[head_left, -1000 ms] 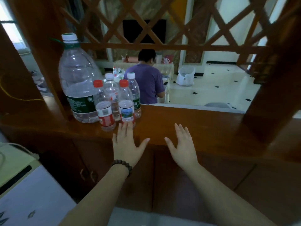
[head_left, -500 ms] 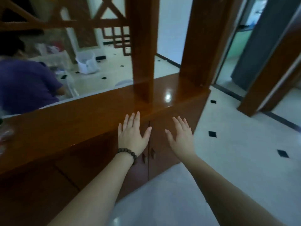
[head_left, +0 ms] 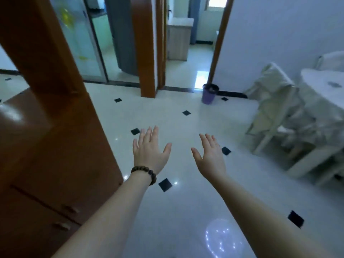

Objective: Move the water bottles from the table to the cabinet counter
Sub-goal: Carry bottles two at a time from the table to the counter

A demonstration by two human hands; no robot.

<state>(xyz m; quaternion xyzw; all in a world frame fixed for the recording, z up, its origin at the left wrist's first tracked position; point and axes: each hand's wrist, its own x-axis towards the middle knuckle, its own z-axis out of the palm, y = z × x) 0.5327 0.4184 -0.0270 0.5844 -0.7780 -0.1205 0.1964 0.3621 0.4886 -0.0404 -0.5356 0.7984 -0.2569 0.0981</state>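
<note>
Both hands out front over the tiled floor (head_left: 186, 211), palms down. Left hand (head_left: 149, 151), bead bracelet (head_left: 144, 174) on its wrist, grip released, fingers straight, holding nothing. Right hand (head_left: 210, 155) same, grip released. Wooden cabinet (head_left: 46, 164) at left edge of view, white table (head_left: 320, 84) w/ covered chair (head_left: 270, 101) at far right. No water bottles in view, can't tell where they are.

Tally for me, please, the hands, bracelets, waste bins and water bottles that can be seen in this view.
hands: 2, the left hand and the right hand, both empty
beaded bracelet: 1, on the left wrist
purple waste bin: 1, on the floor by the wall
water bottles: 0 in view
Total: 4
</note>
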